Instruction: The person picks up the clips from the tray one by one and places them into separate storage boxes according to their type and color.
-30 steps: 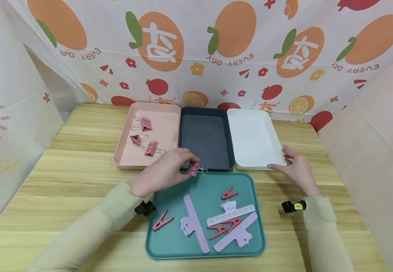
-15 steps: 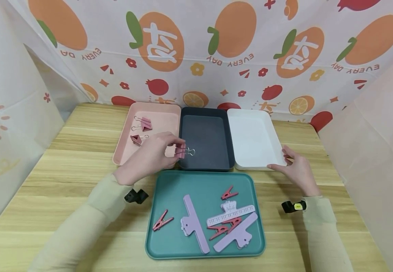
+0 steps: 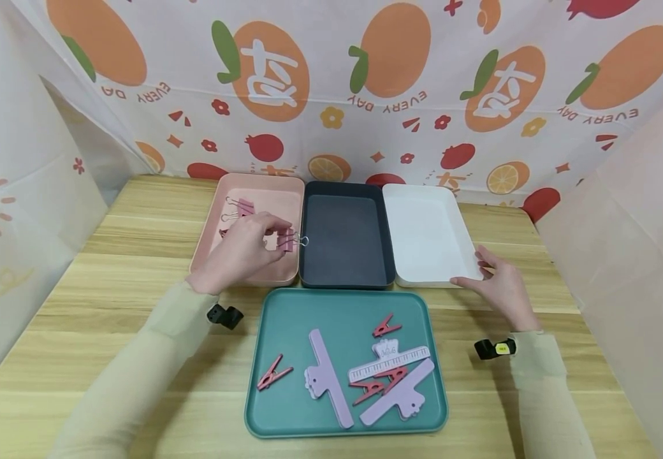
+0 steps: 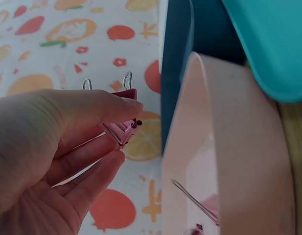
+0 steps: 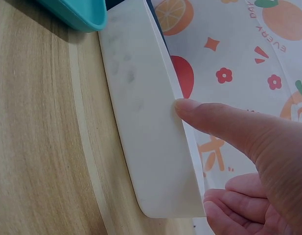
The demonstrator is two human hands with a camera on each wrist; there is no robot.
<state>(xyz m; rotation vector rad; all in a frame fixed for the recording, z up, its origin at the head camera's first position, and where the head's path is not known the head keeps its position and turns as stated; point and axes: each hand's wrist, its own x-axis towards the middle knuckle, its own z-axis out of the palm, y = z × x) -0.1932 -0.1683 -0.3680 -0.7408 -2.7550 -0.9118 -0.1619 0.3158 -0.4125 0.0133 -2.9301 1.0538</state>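
Nearest you sits the teal rectangular plastic tray (image 3: 268,319), carrying pink plastic clothespin-style clips (image 3: 274,372), two lilac flat bar clips (image 3: 327,376) and a white piano-key clip (image 3: 390,361). At about two o'clock from it, your right hand (image 3: 500,287) rests against the near right corner of the white rectangular plastic bin (image 3: 429,233), thumb pressed flat on its outer wall (image 5: 155,122) and fingers relaxed, gripping nothing. At eleven o'clock from the teal tray, your left hand (image 3: 240,252) pinches a pink metal binder clip (image 3: 287,242) between thumb and fingertips, wire handles pointing toward three o'clock. The clip hangs over the right side of the pale pink rectangular plastic bin (image 3: 262,185), just beside the dark navy bin (image 3: 345,229). Farther back in the pink bin lies another pink binder clip (image 3: 241,208). All rests on the light wooden table (image 3: 136,217).
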